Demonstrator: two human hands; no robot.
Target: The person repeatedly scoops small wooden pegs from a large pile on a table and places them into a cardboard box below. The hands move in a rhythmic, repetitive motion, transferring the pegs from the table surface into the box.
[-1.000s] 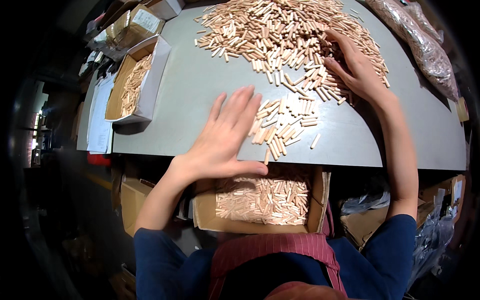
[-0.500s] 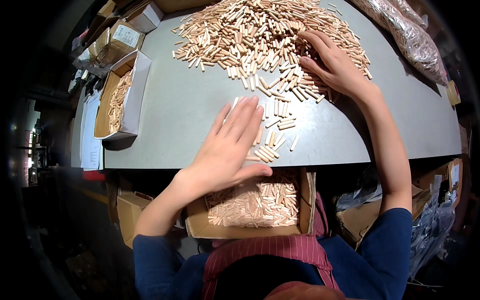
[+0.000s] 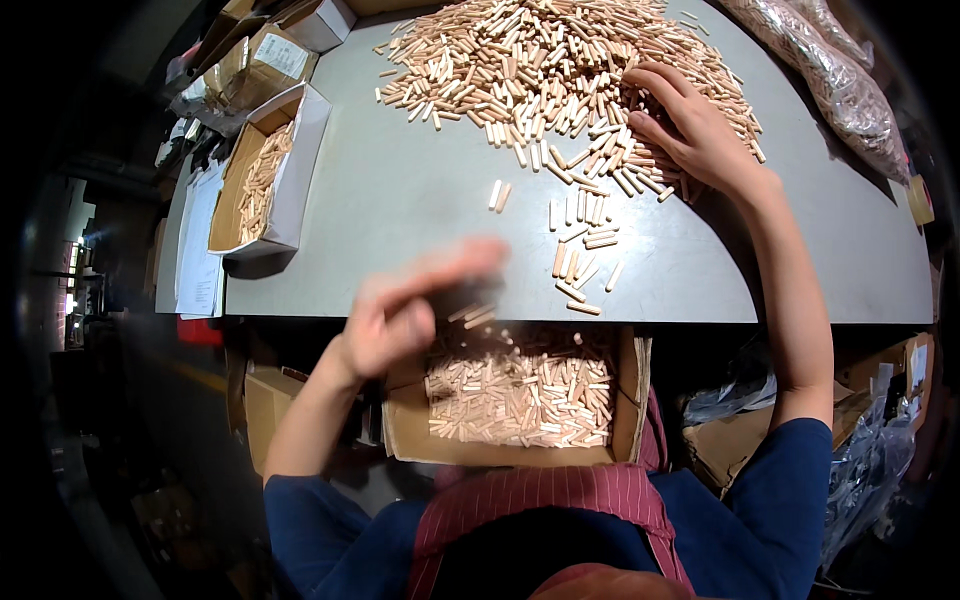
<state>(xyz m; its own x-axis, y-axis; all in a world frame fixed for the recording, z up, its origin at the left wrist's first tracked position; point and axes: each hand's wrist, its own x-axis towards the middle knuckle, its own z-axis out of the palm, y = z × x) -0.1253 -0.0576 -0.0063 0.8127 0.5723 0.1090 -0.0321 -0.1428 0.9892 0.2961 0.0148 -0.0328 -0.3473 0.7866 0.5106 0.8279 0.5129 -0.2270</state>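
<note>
**Handling small wooden pegs (image 3: 520,80) at a grey worktop (image 3: 400,170)**

Below the worktop's near edge, at 6 o'clock, an open cardboard carton (image 3: 500,456) holds a broad layer of pegs; its far side is shadowed. A few blurred pegs show above it, near the left hand (image 3: 405,305). That hand, just off centre at 9 o'clock, is blurred, thumb apart from the fingers, with no grip visible. At 10 o'clock, a white-sided box (image 3: 306,180) holds more pegs, beside papers (image 3: 205,240).

The main heap spreads around 12 o'clock. At its side, between 1 and 2 o'clock, the right hand (image 3: 668,118) touches pegs, fingers curved and thumb apart. Loose pegs trail from the heap towards the near edge.

Open grey surface runs between box and heap at 11 o'clock, and beyond the right forearm at 3. A clear bulging bag (image 3: 850,95) lines the edge at 2 o'clock.
</note>
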